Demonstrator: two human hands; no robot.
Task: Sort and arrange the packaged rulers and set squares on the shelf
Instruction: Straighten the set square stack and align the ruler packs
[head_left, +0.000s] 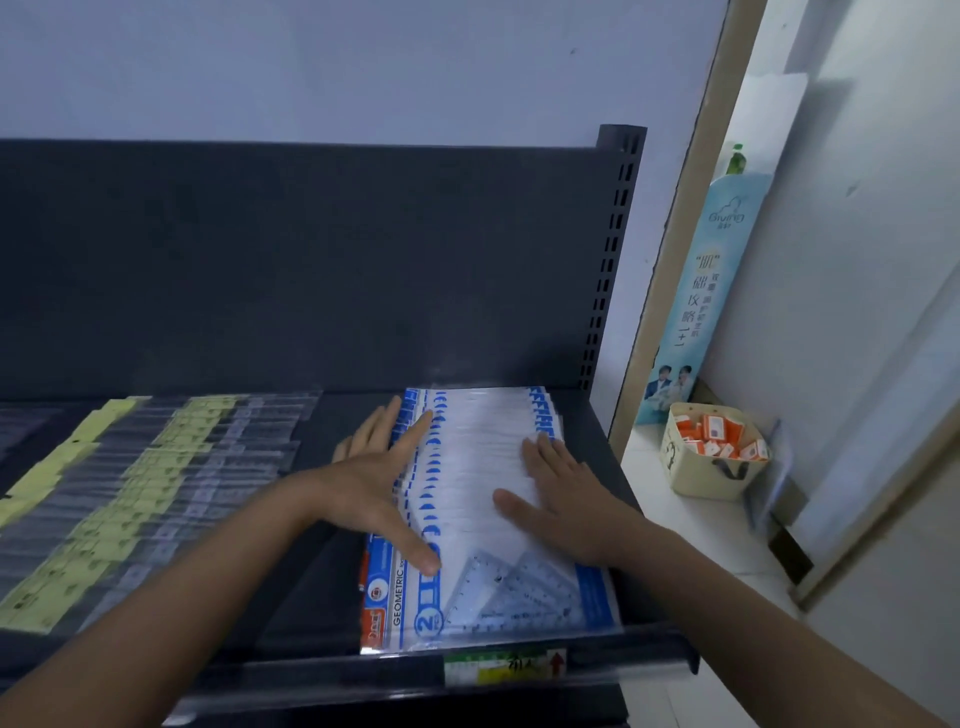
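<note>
Price label (504, 666) on shelf (649, 657) front lip, nearest you. Your left hand (374, 483) and right hand (566, 493) lie flat, fingers spread, gripping nothing, atop overlapped set square packs (483, 597). Ruler packs (156, 483) well left of your fingers.

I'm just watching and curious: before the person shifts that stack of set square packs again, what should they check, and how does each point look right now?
1. Left hand against the stack's left edge: ok.
2. Right hand flat on top of the set square packs: ok.
3. Packs squared up: not ok, left edges are staggered.
4. Front pack behind the shelf lip: ok.
5. Gap to the ruler packs on the left: ok.
6. Pack count: cannot tell.
</note>
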